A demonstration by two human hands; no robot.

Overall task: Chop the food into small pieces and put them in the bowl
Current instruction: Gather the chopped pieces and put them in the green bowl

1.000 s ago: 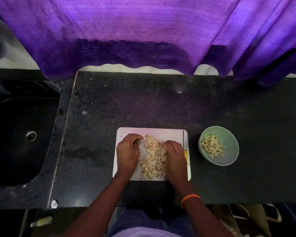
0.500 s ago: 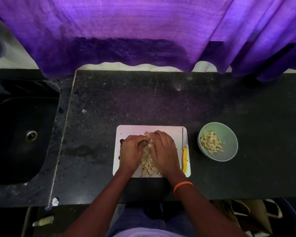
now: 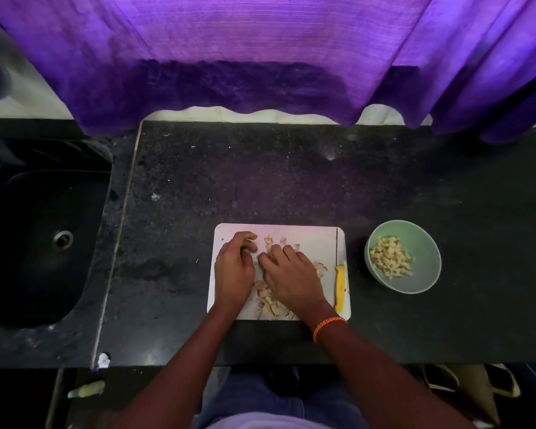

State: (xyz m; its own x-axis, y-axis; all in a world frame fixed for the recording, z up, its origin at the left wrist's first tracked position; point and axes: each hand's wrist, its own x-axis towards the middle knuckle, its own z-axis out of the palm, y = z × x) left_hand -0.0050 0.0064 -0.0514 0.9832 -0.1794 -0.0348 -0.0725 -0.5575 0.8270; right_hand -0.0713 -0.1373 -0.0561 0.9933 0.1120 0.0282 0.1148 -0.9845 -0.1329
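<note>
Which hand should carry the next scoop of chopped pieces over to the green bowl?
Probably the right hand: it lies over the chopped pieces, and the bowl stands on its side of the board. The left hand is farther away.

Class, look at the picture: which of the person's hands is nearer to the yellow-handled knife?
Right. The right hand lies on the cutting board just left of the knife; the left hand is farther left, beyond the right one.

Both forearms are seen bare, with no sleeves reaching the wrists. A thin braided orange band (image 3: 328, 327) is worn around the right wrist. Blue trousers, seemingly denim (image 3: 276, 400), are seen at the lower edge, and a pale lilac top (image 3: 260, 422) is glimpsed below them.
</note>
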